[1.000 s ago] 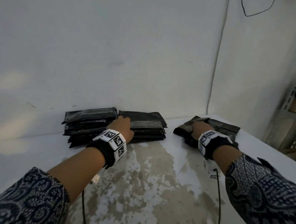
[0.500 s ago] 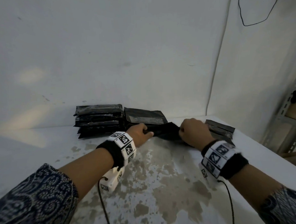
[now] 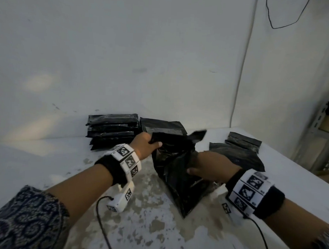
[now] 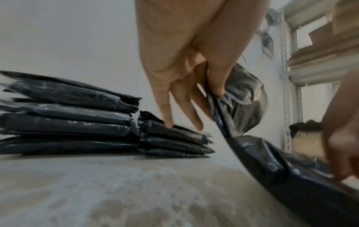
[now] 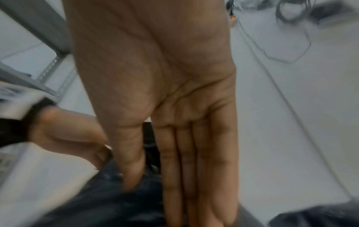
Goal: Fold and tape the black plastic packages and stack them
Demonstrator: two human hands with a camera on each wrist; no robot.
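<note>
Black plastic package [image 3: 177,173] at centre frame, slanting, lower corner down on the worn white surface [image 3: 137,226]. Upper end pinched in the left hand [image 3: 145,145]; right edge gripped between thumb and straight fingers of the right hand [image 3: 212,168]. Behind, two stacks of folded packages [image 3: 113,132] against the wall. More loose packages [image 3: 241,149] at right.

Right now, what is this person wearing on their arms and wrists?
Both forearms are bare below dark blue sleeves with a pale swirling print, seen on the left sleeve and right sleeve. Each wrist carries a black band under a white band of square black-and-white markers: left wristband, right wristband. A white marked camera block hangs under the left wrist. Thin black cables trail from both wrists.
</note>
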